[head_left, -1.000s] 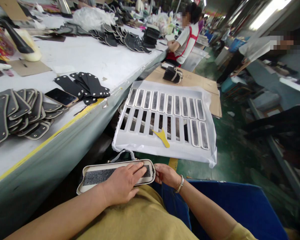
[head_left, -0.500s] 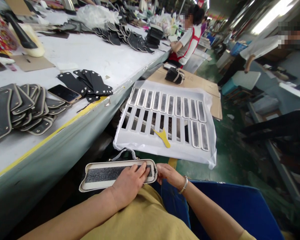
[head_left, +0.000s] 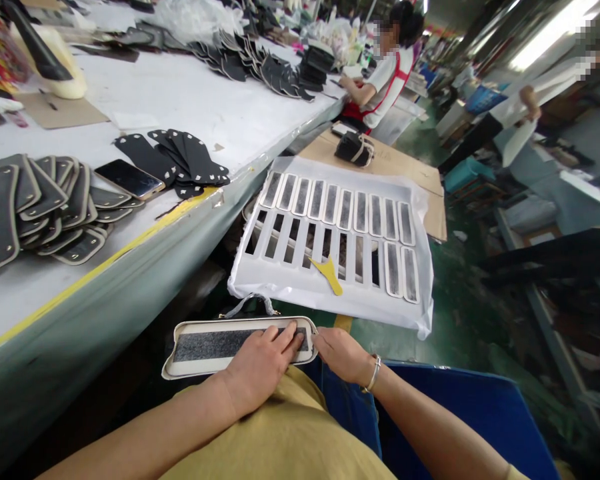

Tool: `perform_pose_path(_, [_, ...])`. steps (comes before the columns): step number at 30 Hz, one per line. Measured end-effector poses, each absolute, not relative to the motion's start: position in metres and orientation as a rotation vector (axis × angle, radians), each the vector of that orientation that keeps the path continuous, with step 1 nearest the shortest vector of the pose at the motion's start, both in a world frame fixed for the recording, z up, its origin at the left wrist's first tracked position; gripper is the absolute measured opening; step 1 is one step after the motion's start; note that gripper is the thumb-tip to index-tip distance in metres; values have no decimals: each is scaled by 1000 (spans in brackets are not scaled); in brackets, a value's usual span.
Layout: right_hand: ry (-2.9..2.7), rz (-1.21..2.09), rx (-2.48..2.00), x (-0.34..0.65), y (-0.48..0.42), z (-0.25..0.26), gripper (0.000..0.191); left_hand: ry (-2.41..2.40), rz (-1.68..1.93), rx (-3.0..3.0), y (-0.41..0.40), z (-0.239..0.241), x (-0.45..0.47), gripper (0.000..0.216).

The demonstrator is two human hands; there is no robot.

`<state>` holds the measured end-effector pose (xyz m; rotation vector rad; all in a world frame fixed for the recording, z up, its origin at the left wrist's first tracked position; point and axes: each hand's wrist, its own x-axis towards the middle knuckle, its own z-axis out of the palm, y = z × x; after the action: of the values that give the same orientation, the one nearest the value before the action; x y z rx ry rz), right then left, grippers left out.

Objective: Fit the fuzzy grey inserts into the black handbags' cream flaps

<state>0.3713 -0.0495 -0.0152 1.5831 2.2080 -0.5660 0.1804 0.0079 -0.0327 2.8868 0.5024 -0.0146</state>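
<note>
In a crowded workshop, black pale-edged pieces [head_left: 50,193] are piled on a long white worktable [head_left: 155,100], near a phone [head_left: 129,179]. Ahead of the lap, a white slotted sheet [head_left: 275,283] is laid out, with a yellow cutout [head_left: 330,275] rested on it. A long pale-rimmed bag [head_left: 215,364] is held close against the body, its grey strip [head_left: 207,347] faced upward and its handle [head_left: 267,303] set on the far side. The strip is covered in part by the left hand [head_left: 263,360], which is laid flat; the right-hand end is pinched by the bent fingers of the right hand [head_left: 343,353]. By its look, the bag is probably light, its face firm and its rim more pliant. It is perhaps best gripped by the ends, as the walls could be dented by hard squeezing.
</note>
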Motion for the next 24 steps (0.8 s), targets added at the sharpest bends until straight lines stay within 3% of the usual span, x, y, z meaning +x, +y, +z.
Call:
perform_pose_path(4, [2266, -775, 1668, 379, -52, -22, 24, 476, -1, 2721, 15, -31, 177, 51])
perform_pose_path(8, [1955, -1727, 2018, 388, -52, -30, 38, 472, 59, 2495, 23, -30, 171, 88])
perform_pose_path(12, [1620, -2416, 2073, 395, -53, -44, 48, 516, 74, 2406, 24, -34, 169, 99])
perform_pose_path(18, [1373, -2904, 1992, 399, -60, -67, 42, 522, 67, 2388, 23, -35, 169, 100])
perform_pose_path(24, [1335, -3026, 2012, 398, -64, -79, 43, 516, 63, 2388, 24, -32, 167, 96])
